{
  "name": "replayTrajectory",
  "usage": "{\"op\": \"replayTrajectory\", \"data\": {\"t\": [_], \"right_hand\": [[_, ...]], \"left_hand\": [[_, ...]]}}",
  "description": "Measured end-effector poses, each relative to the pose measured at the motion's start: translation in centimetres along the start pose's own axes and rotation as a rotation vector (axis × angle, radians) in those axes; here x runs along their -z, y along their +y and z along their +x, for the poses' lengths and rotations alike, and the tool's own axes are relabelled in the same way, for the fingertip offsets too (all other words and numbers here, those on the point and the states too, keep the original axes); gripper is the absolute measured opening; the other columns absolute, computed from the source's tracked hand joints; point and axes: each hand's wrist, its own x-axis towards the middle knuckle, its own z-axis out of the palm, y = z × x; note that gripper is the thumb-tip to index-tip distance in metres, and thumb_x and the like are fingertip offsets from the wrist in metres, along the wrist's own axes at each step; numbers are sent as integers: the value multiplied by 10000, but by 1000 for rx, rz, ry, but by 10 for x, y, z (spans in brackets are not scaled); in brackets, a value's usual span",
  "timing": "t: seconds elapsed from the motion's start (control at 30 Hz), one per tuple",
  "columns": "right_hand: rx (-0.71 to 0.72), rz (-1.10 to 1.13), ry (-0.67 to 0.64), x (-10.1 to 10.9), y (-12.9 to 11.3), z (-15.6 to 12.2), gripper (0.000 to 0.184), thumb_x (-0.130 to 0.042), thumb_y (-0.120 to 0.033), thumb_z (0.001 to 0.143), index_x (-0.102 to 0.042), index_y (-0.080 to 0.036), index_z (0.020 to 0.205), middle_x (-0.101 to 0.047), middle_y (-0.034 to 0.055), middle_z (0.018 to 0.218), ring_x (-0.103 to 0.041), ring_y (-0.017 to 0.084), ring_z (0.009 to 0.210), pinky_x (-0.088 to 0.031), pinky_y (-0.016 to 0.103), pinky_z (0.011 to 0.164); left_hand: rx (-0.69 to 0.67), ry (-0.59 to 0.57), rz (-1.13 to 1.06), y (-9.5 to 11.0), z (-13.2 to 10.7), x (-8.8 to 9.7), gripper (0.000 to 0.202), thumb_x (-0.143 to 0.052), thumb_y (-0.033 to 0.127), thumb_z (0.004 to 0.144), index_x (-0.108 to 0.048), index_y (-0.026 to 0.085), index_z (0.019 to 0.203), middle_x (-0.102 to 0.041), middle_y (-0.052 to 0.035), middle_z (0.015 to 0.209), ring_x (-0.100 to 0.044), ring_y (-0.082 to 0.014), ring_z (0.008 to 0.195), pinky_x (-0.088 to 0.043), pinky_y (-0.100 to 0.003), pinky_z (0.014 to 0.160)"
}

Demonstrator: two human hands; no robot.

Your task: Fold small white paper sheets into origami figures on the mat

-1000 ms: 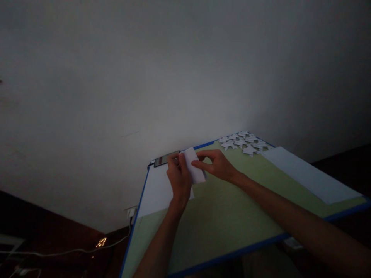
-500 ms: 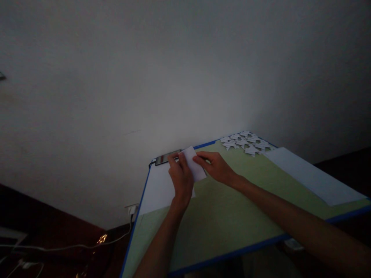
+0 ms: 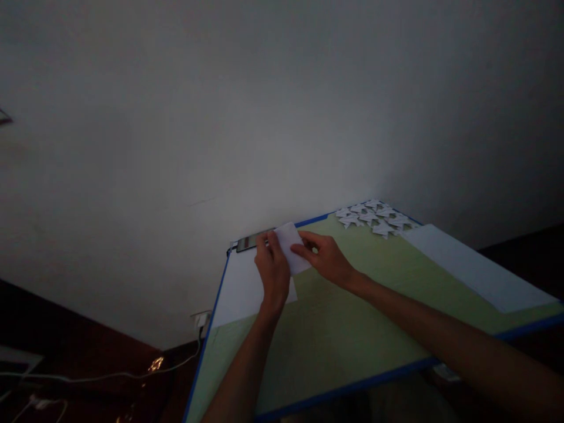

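A small white piece of paper (image 3: 289, 244), which looks folded, is held up between my two hands above the table. My left hand (image 3: 273, 264) grips its left side, fingers bent over the edge. On the right side, my right hand (image 3: 324, 255) pinches the paper between thumb and fingers. Below my left hand lies a larger white sheet (image 3: 238, 294), partly covered by that hand. A phone (image 3: 247, 243) rests at the table's back left corner, just behind the left fingers.
The light green table (image 3: 339, 335) has a blue edge and stands against a grey wall. Several folded white paper shapes (image 3: 383, 228) lie clustered at the far right corner. White paper (image 3: 476, 267) covers the right side. A plug (image 3: 201, 320) with a white cable sits at the wall.
My right thumb has slid slightly down and left on the paper, and my right hand is a little lower. My left hand has shifted slightly left. Both keep hold of the paper.
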Motion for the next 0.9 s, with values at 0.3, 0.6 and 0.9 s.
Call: {"op": "replayTrajectory", "data": {"t": [0.3,0.6,0.9], "right_hand": [[-38,58,8,-7,2,-4,256,-572,-408,951,-656,-167,927,-560,-17,715,-466,126,635,-370,253,610],[-161,118,61,-17,3,-10,368,-576,-481,936,-638,-155,1094,-498,-53,598,-420,111,522,-309,250,510],[-255,359,-15,-13,4,-6,421,-641,-479,878,-622,-168,1161,-676,21,742,-558,138,559,-398,244,494]], "left_hand": [[3,-59,95,-2,-4,-3,356,-424,427,1009,-534,192,765,-580,-10,674,-501,-151,589,-326,-270,554],[10,-84,80,5,-4,-1,339,-425,405,1009,-533,188,772,-590,-18,701,-506,-146,603,-340,-270,568],[272,-266,-229,-10,9,-3,424,-580,579,869,-607,168,770,-525,11,604,-465,-110,464,-332,-215,408]]}}
